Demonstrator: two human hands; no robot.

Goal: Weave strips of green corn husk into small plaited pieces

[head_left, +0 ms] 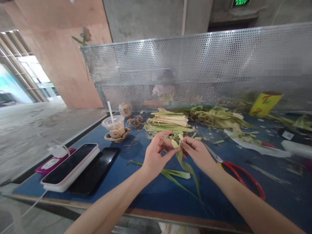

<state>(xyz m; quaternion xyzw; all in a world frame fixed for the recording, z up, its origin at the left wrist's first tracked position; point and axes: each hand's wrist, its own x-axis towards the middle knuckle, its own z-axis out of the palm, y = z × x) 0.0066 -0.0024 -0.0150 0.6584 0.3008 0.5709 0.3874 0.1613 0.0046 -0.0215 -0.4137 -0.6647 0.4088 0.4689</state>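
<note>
Near the middle of the blue table (pixel 146 198), my left hand (pixel 157 151) pinches a pale green leaf strip (pixel 187 169) between thumb and fingers. My right hand (pixel 193 148) is closed on the same strip, just to the right and almost touching the left. The long end of the strip hangs down toward the table's front. Loose green leaves (pixel 176 174) lie beneath the hands. Right behind the hands is a stack of pale stalks (pixel 169 120). Scissors with red handles (pixel 240 174) lie beside my right forearm, their blades partly hidden.
A drink cup (pixel 115 127) stands at the left behind two phones (pixel 70 165) (pixel 96 170). Twine (pixel 135 122) lies near it. Husks (pixel 214 117) and a yellow roll (pixel 265 104) are at the back right. A perforated metal screen (pixel 190 65) borders the table; a person shows through it.
</note>
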